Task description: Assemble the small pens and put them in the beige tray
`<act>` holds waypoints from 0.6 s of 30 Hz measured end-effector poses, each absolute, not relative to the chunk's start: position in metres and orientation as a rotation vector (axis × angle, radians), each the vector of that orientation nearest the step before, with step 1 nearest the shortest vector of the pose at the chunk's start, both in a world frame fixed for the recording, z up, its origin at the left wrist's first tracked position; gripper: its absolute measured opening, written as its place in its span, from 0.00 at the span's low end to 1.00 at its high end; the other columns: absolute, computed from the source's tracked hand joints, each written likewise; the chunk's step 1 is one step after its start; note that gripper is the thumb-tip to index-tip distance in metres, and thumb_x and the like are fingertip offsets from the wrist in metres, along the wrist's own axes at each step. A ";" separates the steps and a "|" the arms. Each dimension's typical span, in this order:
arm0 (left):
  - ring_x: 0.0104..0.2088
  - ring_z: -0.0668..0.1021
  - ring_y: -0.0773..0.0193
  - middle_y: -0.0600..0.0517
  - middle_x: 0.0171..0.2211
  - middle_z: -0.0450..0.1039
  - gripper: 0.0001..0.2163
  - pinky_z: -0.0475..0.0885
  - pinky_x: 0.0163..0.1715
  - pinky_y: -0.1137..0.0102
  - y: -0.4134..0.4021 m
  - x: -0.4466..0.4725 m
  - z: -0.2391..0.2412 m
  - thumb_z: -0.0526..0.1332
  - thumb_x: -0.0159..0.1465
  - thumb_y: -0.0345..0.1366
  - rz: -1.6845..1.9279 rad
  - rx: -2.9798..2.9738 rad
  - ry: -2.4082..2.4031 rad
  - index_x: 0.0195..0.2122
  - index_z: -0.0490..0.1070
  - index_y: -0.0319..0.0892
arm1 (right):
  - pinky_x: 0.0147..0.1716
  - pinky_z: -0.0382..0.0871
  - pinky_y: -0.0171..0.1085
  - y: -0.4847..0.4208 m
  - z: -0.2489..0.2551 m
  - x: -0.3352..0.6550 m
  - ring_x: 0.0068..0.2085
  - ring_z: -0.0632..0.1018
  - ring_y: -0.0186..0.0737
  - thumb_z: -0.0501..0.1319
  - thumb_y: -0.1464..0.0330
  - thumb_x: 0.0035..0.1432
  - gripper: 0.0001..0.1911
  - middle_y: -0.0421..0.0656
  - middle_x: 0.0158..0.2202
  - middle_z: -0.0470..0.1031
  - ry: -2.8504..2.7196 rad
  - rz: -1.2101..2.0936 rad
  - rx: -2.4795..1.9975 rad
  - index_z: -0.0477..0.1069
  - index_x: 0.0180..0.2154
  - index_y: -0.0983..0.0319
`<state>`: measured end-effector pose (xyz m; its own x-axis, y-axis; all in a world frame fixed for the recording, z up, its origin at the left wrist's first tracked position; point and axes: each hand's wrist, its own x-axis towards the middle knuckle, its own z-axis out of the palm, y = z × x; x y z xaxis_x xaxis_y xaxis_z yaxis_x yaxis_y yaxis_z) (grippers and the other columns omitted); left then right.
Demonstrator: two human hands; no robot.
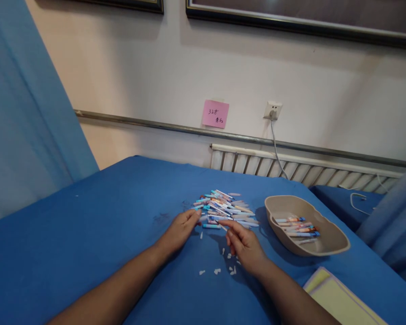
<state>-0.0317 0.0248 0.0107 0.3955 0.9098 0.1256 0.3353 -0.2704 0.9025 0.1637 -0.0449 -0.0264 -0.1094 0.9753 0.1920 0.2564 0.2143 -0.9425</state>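
Left hand: the left hand lies flat with its fingers stretched out and loosely together. The fingertips touch the near edge of the pile.
Right hand: the right hand has thumb and forefinger drawn together. They seem to pinch a thin tube, which is too small to be sure of.
Pile: a heap of small tubes with coloured caps lies just beyond both hands, between their fingertips and the wall.
Handling: the tubes look light, stiff and smooth. They would probably roll or slide on the cloth. A pinch around the middle of the barrel, clear of the cap, seems the surest hold.
White bits: small white scraps lie scattered just beside and under the right hand.
Tray: a beige, kidney-shaped tray sits near the right hand, on its outer side. More capped tubes lie in it.
Surface: the counter is covered in blue cloth, soft and slightly creased, with a faint dark smudge beyond the left wrist.
Pad: a yellow pad lies beside the right forearm.
Room: a blue curtain hangs far out past the left hand. On the pale wall ahead are a pink note, a wall socket with a cord, and a radiator.
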 end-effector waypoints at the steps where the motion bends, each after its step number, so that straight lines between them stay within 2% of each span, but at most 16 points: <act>1: 0.28 0.66 0.65 0.55 0.24 0.63 0.18 0.61 0.28 0.73 0.026 -0.032 0.010 0.51 0.61 0.49 0.847 1.826 1.086 0.25 0.66 0.40 | 0.20 0.61 0.29 -0.045 -0.026 0.164 0.20 0.67 0.29 0.49 0.61 0.61 0.19 0.36 0.24 0.64 -1.567 0.968 -1.195 0.66 0.52 0.57; 7: 0.24 0.61 0.69 0.58 0.22 0.57 0.17 0.59 0.26 0.75 0.028 -0.033 0.005 0.53 0.60 0.49 0.829 1.845 1.065 0.23 0.61 0.40 | 0.21 0.61 0.29 -0.046 -0.026 0.163 0.20 0.66 0.29 0.49 0.60 0.62 0.20 0.35 0.23 0.65 -1.604 0.970 -1.175 0.66 0.52 0.58; 18: 0.24 0.63 0.68 0.58 0.21 0.61 0.15 0.58 0.25 0.75 0.027 -0.036 0.009 0.57 0.57 0.48 0.777 1.897 1.083 0.23 0.65 0.40 | 0.21 0.61 0.29 -0.047 -0.026 0.165 0.20 0.67 0.29 0.49 0.64 0.61 0.17 0.35 0.22 0.65 -1.678 0.974 -1.199 0.68 0.50 0.57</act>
<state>-0.0359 0.0271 0.0086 0.4450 0.8877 0.1179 0.3959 -0.3131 0.8633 0.1647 -0.0465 -0.0265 -0.1949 0.9628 0.1873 0.3148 0.2423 -0.9177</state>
